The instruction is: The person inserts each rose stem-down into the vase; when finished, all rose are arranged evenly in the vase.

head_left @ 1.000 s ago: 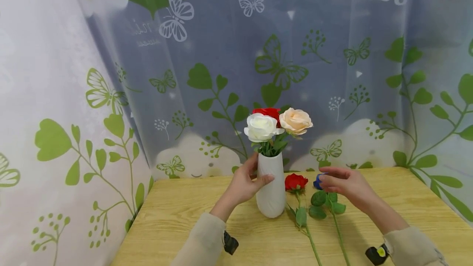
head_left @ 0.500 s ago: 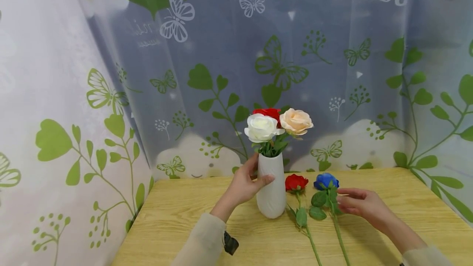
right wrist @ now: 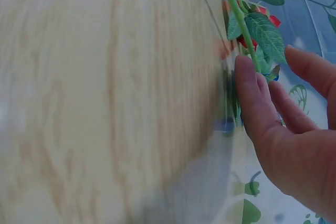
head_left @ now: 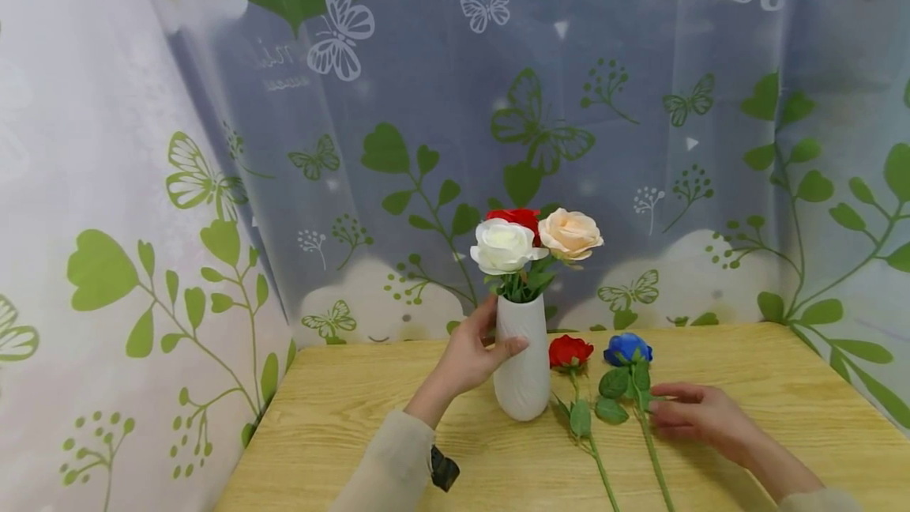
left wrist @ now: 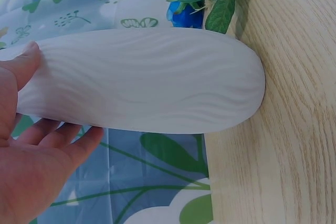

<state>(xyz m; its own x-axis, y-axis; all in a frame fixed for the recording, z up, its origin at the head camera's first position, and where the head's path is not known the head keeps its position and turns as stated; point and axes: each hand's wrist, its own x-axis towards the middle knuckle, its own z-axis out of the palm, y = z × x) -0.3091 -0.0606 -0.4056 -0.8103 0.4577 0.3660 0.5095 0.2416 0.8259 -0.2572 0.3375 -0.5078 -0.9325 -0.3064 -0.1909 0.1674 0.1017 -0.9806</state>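
A ribbed white vase (head_left: 522, 370) stands upright on the wooden table, and my left hand (head_left: 465, 354) grips its upper part, thumb on the near side. In the left wrist view the fingers (left wrist: 79, 145) curl behind the vase. It holds a white rose (head_left: 506, 246), a peach rose (head_left: 570, 235) and a red rose (head_left: 522, 216). My right hand (head_left: 704, 417) is beside the leafy stem of a blue rose (head_left: 628, 348) lying on the table. Its fingers are loosely extended, fingertips right at the stem in the head view, with nothing gripped.
Another red rose (head_left: 569, 352) lies between the vase and the blue rose, its stem running toward the near edge. Behind the wooden table (head_left: 341, 401) hangs a blue-grey curtain (head_left: 441, 62) printed with leaves and butterflies. A pale printed curtain (head_left: 43, 180) borders the left side.
My right hand has moved back and down, from over the blue rose's bloom to beside its stem, uncovering the bloom. My left hand and the vase have stayed put.
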